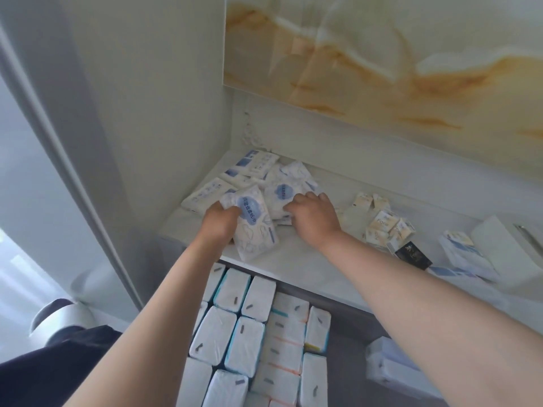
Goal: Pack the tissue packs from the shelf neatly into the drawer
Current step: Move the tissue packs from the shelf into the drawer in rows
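A heap of white tissue packs with blue cloud prints (249, 171) lies at the left end of the white shelf (293, 259). My left hand (219, 223) grips one such pack (255, 227) near the shelf's front edge. My right hand (313, 214) has its fingers curled over a second pack (280, 198) in the heap. Below the shelf, the open drawer (346, 359) holds several white tissue packs (249, 333) stood on edge in tight rows.
Small cream-coloured tissue packets (385, 224) and a black box (412, 255) lie further right on the shelf, with more white packs (467, 254) and a white box (505, 245) beyond. A white cabinet wall (132, 142) stands at left. Loose packs (390, 368) sit at the drawer's right.
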Demonstrator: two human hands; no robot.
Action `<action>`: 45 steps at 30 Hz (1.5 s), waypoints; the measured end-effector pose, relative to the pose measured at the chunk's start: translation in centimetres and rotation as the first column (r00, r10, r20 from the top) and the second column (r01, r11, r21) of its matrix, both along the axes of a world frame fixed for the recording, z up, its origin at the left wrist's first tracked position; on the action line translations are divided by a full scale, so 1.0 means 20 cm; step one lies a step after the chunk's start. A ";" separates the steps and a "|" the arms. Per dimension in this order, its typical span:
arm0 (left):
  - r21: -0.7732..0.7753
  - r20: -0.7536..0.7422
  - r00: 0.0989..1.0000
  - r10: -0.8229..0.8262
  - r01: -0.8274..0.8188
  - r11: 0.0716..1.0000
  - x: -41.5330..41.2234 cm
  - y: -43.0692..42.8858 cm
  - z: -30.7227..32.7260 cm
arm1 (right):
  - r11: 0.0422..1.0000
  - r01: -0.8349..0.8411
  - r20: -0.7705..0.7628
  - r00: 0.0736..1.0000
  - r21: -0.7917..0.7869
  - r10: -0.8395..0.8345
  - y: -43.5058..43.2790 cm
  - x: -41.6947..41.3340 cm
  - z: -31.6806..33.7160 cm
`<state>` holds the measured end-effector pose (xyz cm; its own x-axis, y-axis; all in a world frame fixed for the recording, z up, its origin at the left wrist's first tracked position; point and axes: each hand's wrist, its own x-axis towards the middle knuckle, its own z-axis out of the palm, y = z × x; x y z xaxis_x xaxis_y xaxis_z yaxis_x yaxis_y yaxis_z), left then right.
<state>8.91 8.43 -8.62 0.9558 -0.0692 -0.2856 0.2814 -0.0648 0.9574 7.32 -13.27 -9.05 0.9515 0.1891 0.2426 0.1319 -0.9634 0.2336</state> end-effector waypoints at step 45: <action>0.819 0.033 0.530 -0.847 0.472 0.327 -1.07 -0.52 -0.39 | 0.785 0.553 -0.569 0.754 0.278 -0.329 -0.37 -1.42 -0.32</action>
<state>-12.58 -2.02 -16.45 0.6751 -0.7130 -0.1893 -0.5559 -0.6604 0.5048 -21.17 -20.75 -15.54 0.9078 -0.2914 -0.3015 -0.3501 -0.9225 -0.1625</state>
